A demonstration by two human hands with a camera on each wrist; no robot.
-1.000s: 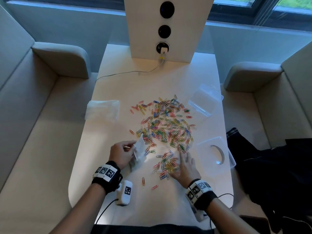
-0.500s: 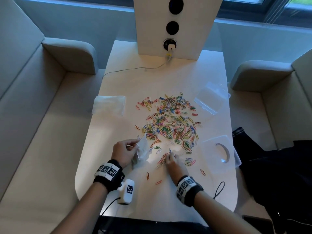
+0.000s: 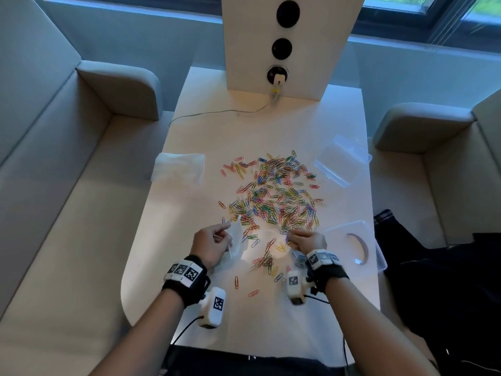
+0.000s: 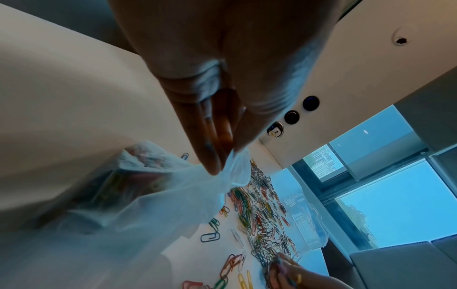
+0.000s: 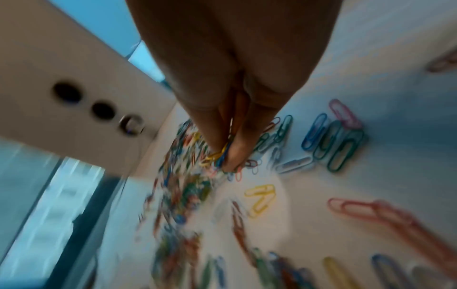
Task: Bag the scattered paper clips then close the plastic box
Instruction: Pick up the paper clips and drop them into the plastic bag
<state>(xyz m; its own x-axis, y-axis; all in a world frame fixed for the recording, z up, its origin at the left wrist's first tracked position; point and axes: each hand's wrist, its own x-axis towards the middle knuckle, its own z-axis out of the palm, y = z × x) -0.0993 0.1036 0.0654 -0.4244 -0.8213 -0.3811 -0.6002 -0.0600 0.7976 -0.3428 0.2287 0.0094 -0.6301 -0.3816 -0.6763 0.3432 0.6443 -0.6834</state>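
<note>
Coloured paper clips (image 3: 273, 196) lie spread over the middle of the white table (image 3: 244, 126), with a smaller bunch (image 3: 267, 260) nearer me. My left hand (image 3: 217, 237) pinches the rim of a clear plastic bag (image 3: 235, 240); the bag (image 4: 173, 195) hangs from the fingers (image 4: 212, 154) with some clips inside. My right hand (image 3: 298, 237) sits at the near edge of the pile and pinches a few clips (image 5: 220, 154) between its fingertips (image 5: 235, 154). The clear plastic box (image 3: 343, 161) lies at the right, its lid (image 3: 352, 245) nearer me.
A stack of spare clear bags (image 3: 179, 168) lies at the table's left edge. A white post with sockets (image 3: 282, 44) stands at the far end, a cable (image 3: 222, 112) running from it. Beige sofas flank the table; dark clothing (image 3: 439, 267) lies on the right seat.
My right hand went from lying flat on the near clips to pinching a few, and shifted right toward the pile's near edge. The left hand kept holding the bag.
</note>
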